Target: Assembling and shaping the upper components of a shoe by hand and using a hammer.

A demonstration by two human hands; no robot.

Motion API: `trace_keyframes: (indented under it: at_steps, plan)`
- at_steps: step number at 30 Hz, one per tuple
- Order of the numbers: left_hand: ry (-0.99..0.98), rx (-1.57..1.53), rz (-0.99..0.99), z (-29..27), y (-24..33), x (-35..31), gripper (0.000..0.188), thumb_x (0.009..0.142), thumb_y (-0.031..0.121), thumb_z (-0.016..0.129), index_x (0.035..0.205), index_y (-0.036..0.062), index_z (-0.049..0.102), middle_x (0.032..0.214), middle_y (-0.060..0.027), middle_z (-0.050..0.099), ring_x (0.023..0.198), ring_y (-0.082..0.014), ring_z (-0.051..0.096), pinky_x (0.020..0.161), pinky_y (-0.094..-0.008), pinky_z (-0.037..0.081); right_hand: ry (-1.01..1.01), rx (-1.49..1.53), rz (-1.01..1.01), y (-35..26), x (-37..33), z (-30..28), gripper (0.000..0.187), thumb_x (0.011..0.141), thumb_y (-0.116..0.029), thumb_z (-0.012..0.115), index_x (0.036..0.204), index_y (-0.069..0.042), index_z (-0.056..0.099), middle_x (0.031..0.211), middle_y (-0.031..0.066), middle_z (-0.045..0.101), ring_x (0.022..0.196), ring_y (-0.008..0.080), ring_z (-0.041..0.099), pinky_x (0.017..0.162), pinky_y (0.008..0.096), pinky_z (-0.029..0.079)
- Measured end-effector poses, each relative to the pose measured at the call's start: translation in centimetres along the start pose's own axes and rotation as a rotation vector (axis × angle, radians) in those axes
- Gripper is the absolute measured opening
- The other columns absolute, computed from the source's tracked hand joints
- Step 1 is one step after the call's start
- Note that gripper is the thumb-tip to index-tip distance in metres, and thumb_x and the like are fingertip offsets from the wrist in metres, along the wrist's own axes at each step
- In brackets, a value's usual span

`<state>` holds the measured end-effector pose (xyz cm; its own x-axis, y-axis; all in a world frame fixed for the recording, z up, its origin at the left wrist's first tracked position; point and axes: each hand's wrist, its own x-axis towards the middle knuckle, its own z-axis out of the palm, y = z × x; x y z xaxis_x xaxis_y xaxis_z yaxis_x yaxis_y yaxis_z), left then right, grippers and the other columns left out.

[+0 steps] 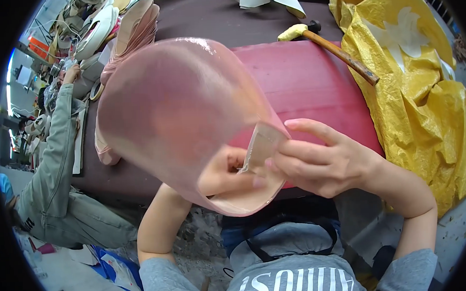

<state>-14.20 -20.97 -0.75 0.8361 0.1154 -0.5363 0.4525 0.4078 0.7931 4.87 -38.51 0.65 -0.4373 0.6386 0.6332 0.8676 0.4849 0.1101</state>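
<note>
A large glossy pink leather-like piece (168, 96) is bent into a wide open curve above the table. Its inner side is beige, and a beige strip (261, 144) with a rough, pale edge lies along the near end. My right hand (324, 159) pinches that end between thumb and fingers, the index finger raised. Inside the curve, my left hand (226, 172) is closed on the same piece beside the strip; the sheet covers its wrist.
Beneath lies a red mat (314, 90) on a dark table. A wooden-handled hammer (338, 55) with a yellow-wrapped head rests at its far right. Beyond is a yellow sack (408, 101). Stacked pink pieces (134, 33) stand far left, near a co-worker's sleeve (56, 148).
</note>
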Motion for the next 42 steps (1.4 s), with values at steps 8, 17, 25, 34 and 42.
trace_keyframes:
  at_steps: [8,17,25,34,42]
  plan:
    - [0.359,0.223,0.024,2.9,-1.0,-1.5,0.02,0.092,0.008,0.063,0.107,-0.0043,0.066,0.088,-0.0077,0.069,0.072,-0.007,0.06,0.059,-0.0145,0.046,0.118,0.485,0.955,-3.1,1.0,-0.3,0.015,0.078,-0.003,0.07,0.093,0.001,0.068,0.091,0.0042,0.068,0.07,0.0145,0.059,0.065,0.0278,0.051]
    - [0.205,0.337,0.127,3.6,0.0,-1.0,0.014,0.092,0.003,0.06,0.103,-0.0033,0.066,0.085,-0.0057,0.069,0.068,-0.0055,0.058,0.057,-0.0155,0.045,0.111,0.564,0.813,-3.0,0.0,0.9,0.006,0.077,0.002,0.067,0.083,0.003,0.069,0.066,0.0062,0.066,0.046,0.0155,0.051,0.044,0.0256,0.04]
    - [0.12,0.58,0.226,2.6,-0.2,-2.9,0.016,0.092,0.002,0.056,0.104,-0.0039,0.065,0.084,-0.0049,0.068,0.066,-0.0051,0.056,0.057,-0.0156,0.043,0.064,0.56,0.823,-3.4,0.5,0.5,0.005,0.078,0.001,0.067,0.082,0.002,0.068,0.068,0.0064,0.066,0.048,0.0158,0.053,0.045,0.0252,0.041]
    - [0.136,0.481,0.175,3.7,-0.3,-2.8,0.018,0.092,0.001,0.056,0.107,-0.0035,0.064,0.085,-0.0057,0.068,0.071,-0.0062,0.057,0.06,-0.0155,0.044,0.064,0.523,0.777,-3.6,-0.1,0.9,0.005,0.077,0.0,0.068,0.083,0.002,0.068,0.069,0.0067,0.066,0.05,0.0162,0.054,0.046,0.0267,0.043]
    - [0.086,0.221,0.114,3.2,0.0,-3.2,0.02,0.091,-0.001,0.058,0.11,-0.003,0.064,0.089,-0.0061,0.069,0.075,-0.007,0.06,0.062,-0.0155,0.046,0.101,0.516,0.766,-3.6,0.1,0.8,0.006,0.077,0.001,0.068,0.083,0.001,0.067,0.071,0.0074,0.067,0.051,0.017,0.056,0.047,0.0283,0.045]
